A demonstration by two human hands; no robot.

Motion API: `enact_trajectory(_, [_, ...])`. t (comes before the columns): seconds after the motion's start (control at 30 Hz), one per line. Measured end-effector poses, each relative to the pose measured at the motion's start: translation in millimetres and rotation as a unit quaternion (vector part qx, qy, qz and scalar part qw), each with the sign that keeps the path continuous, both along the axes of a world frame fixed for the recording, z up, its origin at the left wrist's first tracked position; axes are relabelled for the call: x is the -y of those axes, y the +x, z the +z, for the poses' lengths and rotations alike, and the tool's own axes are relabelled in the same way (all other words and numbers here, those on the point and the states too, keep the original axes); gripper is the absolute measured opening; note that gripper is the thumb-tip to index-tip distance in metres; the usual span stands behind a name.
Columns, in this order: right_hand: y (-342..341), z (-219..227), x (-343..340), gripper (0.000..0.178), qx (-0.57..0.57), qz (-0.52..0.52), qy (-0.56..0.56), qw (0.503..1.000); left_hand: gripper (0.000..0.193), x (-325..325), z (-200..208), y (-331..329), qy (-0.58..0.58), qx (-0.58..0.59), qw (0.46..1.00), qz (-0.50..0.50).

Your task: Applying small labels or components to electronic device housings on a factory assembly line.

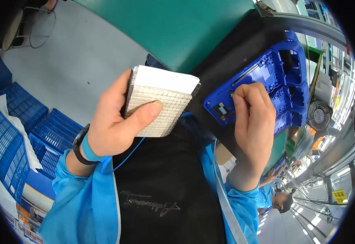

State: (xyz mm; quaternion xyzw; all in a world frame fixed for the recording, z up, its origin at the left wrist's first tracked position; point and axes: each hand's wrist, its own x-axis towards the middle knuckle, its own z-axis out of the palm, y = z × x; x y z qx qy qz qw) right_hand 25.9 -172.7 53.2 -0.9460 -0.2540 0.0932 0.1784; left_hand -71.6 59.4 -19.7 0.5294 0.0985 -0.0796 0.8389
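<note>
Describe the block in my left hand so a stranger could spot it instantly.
Above the black apron, the left hand grips a thick stacked block. Unlike the blue plastic tray nearby, it is pale, gridded into tiny squares, with plain white on top.

Factory assembly floor, where I work. Evidence: stacked blue plastic crates (11, 134), my green bench (177, 28), a cooling fan (319, 116), a blue-coated co-worker (277, 195) further down the line.

Worn on the head, tilted steeply down, close above both hands and the green table (177, 28); fisheye bending edges, whole scene rolled sideways.
</note>
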Motion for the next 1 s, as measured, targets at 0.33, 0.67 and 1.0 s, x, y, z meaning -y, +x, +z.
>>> enact_trajectory(0.33, [3.5,2.4,-3.5,0.003,-0.022,-0.002,-0.012,1.000,0.036,-1.7,-4.9,3.4,-0.002,0.023,1.000,0.000])
enact_trajectory(0.67, [-2.6,1.4,-7.6,0.006,0.028,-0.020,-0.045,0.998,0.037,-2.7,-3.0,3.3,0.003,0.020,1.000,-0.002])
enact_trajectory(1.0, [-12.9,-0.1,7.7,0.005,0.019,-0.067,0.056,0.996,0.037,-1.5,-6.7,2.7,0.011,0.031,0.999,0.001])
